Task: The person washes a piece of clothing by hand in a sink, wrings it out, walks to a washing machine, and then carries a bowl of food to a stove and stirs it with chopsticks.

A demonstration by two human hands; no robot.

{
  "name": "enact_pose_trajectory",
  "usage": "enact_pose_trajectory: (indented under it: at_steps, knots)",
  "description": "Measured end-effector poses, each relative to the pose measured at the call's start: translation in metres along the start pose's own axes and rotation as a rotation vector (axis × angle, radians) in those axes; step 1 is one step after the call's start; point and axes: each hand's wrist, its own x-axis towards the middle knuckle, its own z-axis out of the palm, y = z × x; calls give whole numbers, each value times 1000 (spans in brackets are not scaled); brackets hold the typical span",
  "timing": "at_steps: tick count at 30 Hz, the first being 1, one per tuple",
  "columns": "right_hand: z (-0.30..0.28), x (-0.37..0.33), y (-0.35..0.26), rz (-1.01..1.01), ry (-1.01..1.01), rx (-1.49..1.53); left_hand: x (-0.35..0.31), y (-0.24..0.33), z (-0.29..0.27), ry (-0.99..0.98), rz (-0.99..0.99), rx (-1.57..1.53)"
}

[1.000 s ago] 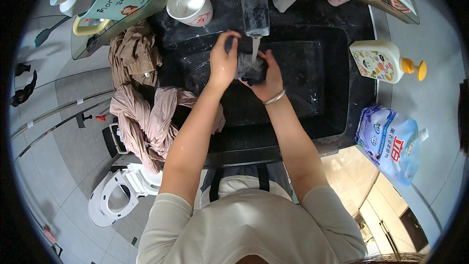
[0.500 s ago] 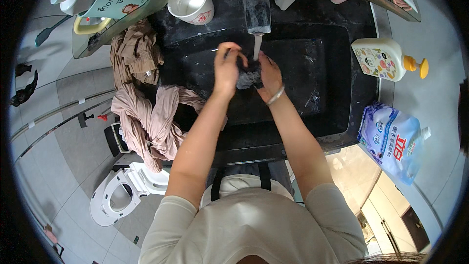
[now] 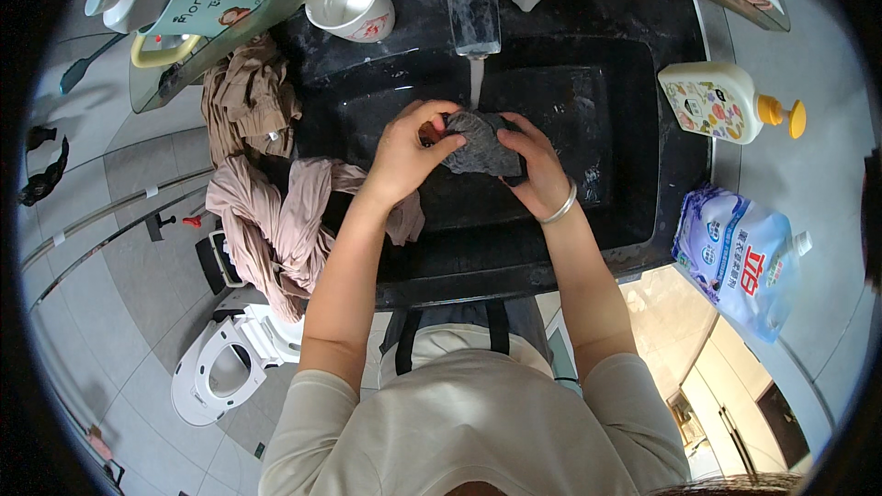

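Note:
Over the black sink [image 3: 625, 184], both hands grip one dark grey wet cloth [image 3: 482, 142]. My left hand [image 3: 404, 152] clutches its left end, fingers curled over the top. My right hand [image 3: 533, 170], with a silver bangle on the wrist, holds the right side from below. A thin stream of water [image 3: 476, 83] falls from the tap [image 3: 469, 0] onto the cloth. The cloth is bunched into a lump between the hands.
Beige-pink clothes [image 3: 266, 193] hang over the sink's left edge. A white cup [image 3: 349, 2] stands at the back left. A pump bottle [image 3: 726, 106] and a blue detergent pouch [image 3: 744, 257] lie on the right counter. A white toilet [image 3: 225, 367] is below left.
Both hands have stayed under the tap, kneading the dark cloth; the left hand shifted lower and closed further over the cloth.

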Motion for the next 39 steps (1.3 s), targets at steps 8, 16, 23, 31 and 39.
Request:
enact_pose_trajectory:
  at_steps: [8,16,23,31,39]
  knots:
    - [14,-17,23,-792,49,-793,-15,12,-2,223,-221,-750]
    - [18,-44,52,-825,-45,-1262,-27,20,-16,123,-384,-1600]
    - [10,-26,39,-579,92,-708,-29,28,-10,282,-341,-1279]
    - [7,-21,27,-508,266,-512,-26,39,-21,201,-317,-1045]
    - [-49,-63,16,-364,378,100,-41,9,-49,509,-362,-808]
